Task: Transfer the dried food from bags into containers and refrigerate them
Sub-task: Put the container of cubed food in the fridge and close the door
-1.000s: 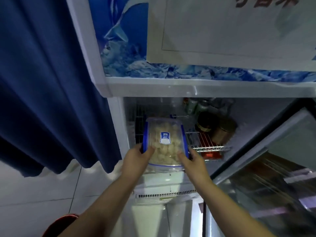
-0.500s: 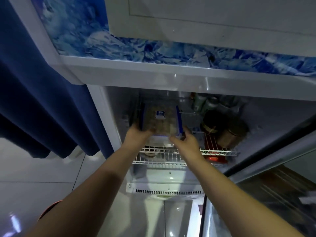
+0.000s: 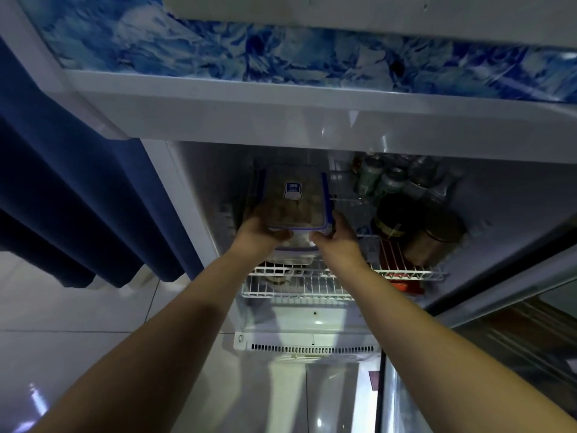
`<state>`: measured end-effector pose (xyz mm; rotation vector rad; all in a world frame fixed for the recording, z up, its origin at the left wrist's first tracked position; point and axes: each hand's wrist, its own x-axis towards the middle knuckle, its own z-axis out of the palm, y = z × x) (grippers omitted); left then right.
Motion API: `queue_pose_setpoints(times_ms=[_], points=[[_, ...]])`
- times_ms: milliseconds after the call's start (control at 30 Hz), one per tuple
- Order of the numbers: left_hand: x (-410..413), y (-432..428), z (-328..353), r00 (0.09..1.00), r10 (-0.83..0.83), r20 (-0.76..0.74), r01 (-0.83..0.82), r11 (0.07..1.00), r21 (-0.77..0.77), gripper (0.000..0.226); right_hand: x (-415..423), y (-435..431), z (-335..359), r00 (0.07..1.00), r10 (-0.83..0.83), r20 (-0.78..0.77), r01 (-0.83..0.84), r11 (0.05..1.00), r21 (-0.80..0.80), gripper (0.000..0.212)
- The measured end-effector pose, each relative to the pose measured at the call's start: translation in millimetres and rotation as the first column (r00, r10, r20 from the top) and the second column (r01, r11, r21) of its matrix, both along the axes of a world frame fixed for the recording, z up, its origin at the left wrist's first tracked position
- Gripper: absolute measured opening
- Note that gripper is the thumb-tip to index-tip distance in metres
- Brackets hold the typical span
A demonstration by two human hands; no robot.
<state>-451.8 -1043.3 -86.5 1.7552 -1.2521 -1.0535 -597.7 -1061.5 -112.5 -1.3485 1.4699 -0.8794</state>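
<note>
A clear plastic container (image 3: 295, 200) with blue lid clips and a blue label, filled with pale dried food, is inside the open fridge, above a second similar container (image 3: 295, 253) standing on the white wire shelf (image 3: 402, 270). My left hand (image 3: 259, 234) grips its near left corner, thumb on the front edge. My right hand (image 3: 337, 237) grips the near right corner by the blue clip. Whether the upper container rests on the lower one, I cannot tell.
Dark bottles (image 3: 387, 179) and two brown tins (image 3: 434, 235) stand on the shelf's right side. A lower wire shelf (image 3: 296, 289) holds something red (image 3: 406, 287). The glass fridge door (image 3: 487, 354) hangs open at the right. A blue curtain (image 3: 78, 198) hangs left.
Both hands have carried the container from in front of the fridge up and deeper onto the shelf level, above the second container. The view has tilted down and closer.
</note>
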Motion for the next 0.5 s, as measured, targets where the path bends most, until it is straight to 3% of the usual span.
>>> queue_pose_setpoints(times_ms=[267, 400, 500], points=[[6.5, 10.0, -4.7, 0.973, -0.037, 0.228, 0.052, 0.997, -0.064, 0.056, 0.8, 4.7, -7.4, 0.996, 0.003, -0.091, -0.007, 0.999, -0.035, 0.045], [13.6, 19.2, -3.7, 0.89, -0.088, 0.447, 0.13, 0.99, -0.063, 0.045, -11.2, 18.7, -6.6, 0.94, 0.048, -0.338, -0.084, 0.992, -0.093, 0.036], [18.9, 30.9, 1.2, 0.783, -0.109, 0.613, 0.225, 0.967, -0.116, 0.045, -24.1, 36.4, -7.7, 0.835, 0.097, -0.542, -0.162, 0.984, -0.075, 0.04]])
